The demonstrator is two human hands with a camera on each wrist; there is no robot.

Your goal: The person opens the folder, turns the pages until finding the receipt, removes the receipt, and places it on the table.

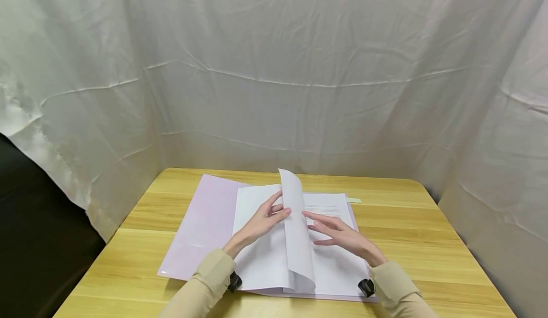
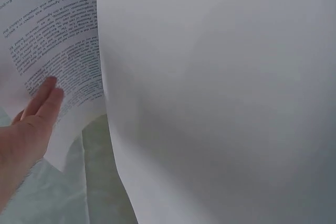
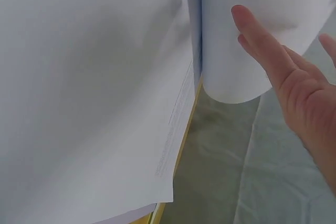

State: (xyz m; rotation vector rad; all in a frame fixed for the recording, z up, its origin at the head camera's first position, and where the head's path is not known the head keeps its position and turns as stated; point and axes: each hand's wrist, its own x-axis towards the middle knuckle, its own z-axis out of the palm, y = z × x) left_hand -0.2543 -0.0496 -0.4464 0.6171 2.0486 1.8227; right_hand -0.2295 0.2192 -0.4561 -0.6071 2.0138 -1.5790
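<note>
A pale lilac folder lies spread on the table with white paper sheets in it. Between the hands one sheet stands up and curls over, its far corner raised. At its left side is my left hand, thumb tip right at the curl; in the left wrist view the extended fingers lie against a printed page. My right hand is on the other side, fingers spread and straight, fingertips at the sheet's right edge. Under that hand lies a page with lines of print.
A small pale green tab sticks out past the folder's upper right. The wooden table has a grey-white curtain behind it and at its sides. Something black stands at the far left.
</note>
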